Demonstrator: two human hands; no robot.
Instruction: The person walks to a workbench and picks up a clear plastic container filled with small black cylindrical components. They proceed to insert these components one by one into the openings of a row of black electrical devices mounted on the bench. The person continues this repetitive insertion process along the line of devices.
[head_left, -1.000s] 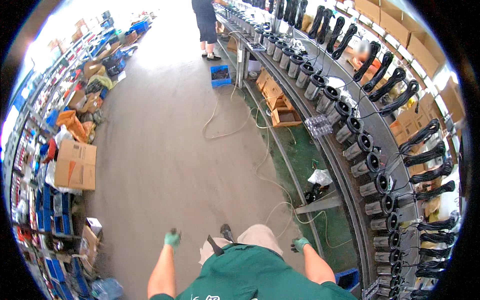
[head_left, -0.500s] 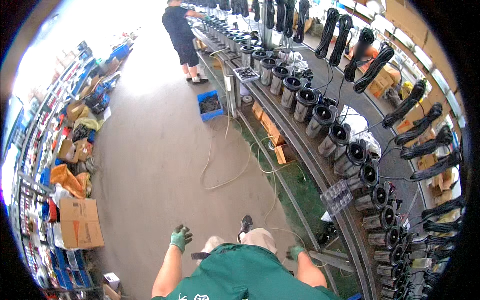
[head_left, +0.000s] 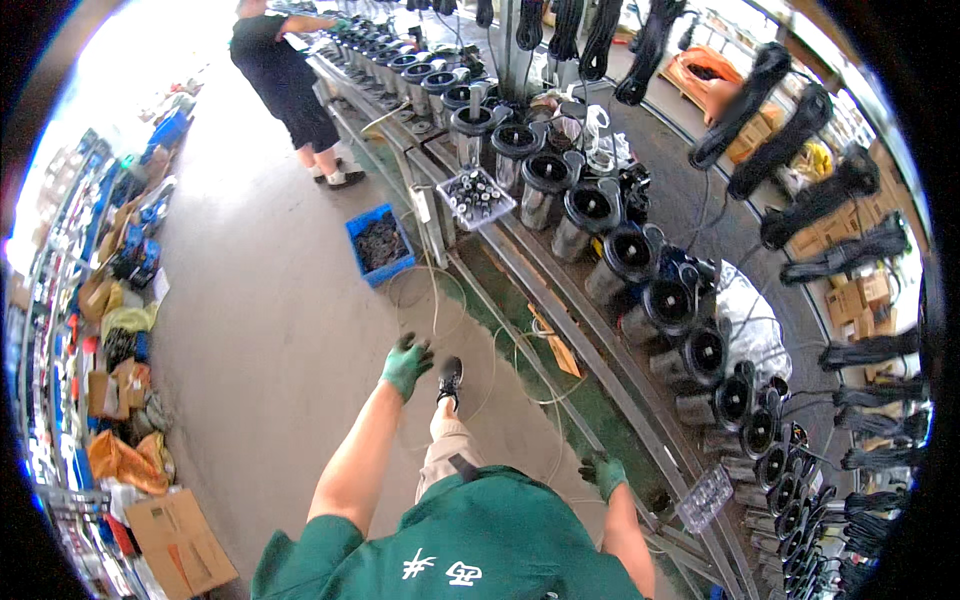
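Note:
I am walking along a long conveyor line [head_left: 600,330] that carries a row of black round motor housings [head_left: 640,255]. My left hand [head_left: 405,364] wears a green glove and swings forward over the concrete floor, fingers loosely curled and holding nothing. In a matching green glove, my right hand [head_left: 604,471] hangs low by my hip, close to the line's lower rail, and it is empty too. My shoe [head_left: 450,380] steps ahead beside loose cables on the floor.
Another person [head_left: 285,85] in dark clothes stands at the line ahead. A blue crate [head_left: 380,243] of dark parts sits on the floor by the line. A tray of small parts [head_left: 476,197] rests on the rail. Cable bundles [head_left: 745,100] hang overhead. Boxes and clutter line the left [head_left: 120,300].
I have moved forward along the line; the other person and the blue crate are much closer. My left arm has swung forward, my right hand has dropped back.

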